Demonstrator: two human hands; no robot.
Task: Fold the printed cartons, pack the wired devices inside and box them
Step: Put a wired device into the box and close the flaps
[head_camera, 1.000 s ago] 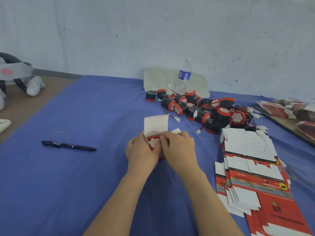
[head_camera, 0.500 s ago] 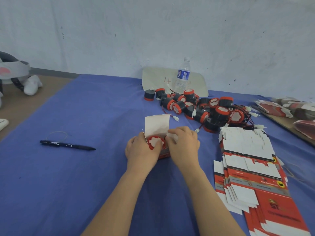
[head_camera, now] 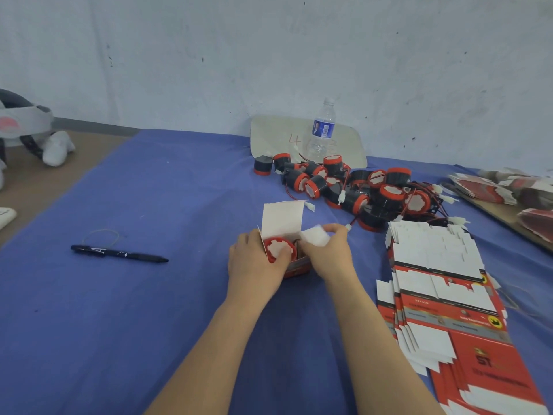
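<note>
A small red printed carton (head_camera: 294,269) stands on the blue cloth at the centre, its white lid flap (head_camera: 282,218) upright. Inside it sits a red and black round device (head_camera: 279,249) with a white face. My left hand (head_camera: 254,265) grips the carton's left side, thumb on the device. My right hand (head_camera: 327,254) pinches a white side flap (head_camera: 314,236) at the carton's right. A pile of red and black wired devices (head_camera: 353,187) lies behind. A fanned stack of flat printed cartons (head_camera: 443,295) lies to the right.
A black pen (head_camera: 119,253) lies on the cloth at the left. A water bottle (head_camera: 321,130) stands at the back on a pale board (head_camera: 269,136). More flat cartons (head_camera: 508,187) rest on a brown board at the far right. A white headset (head_camera: 27,127) lies far left.
The device has sunk into the carton and shows its white face. My right hand has lifted the right side flap, which now bends over the opening. My left hand has stayed on the carton.
</note>
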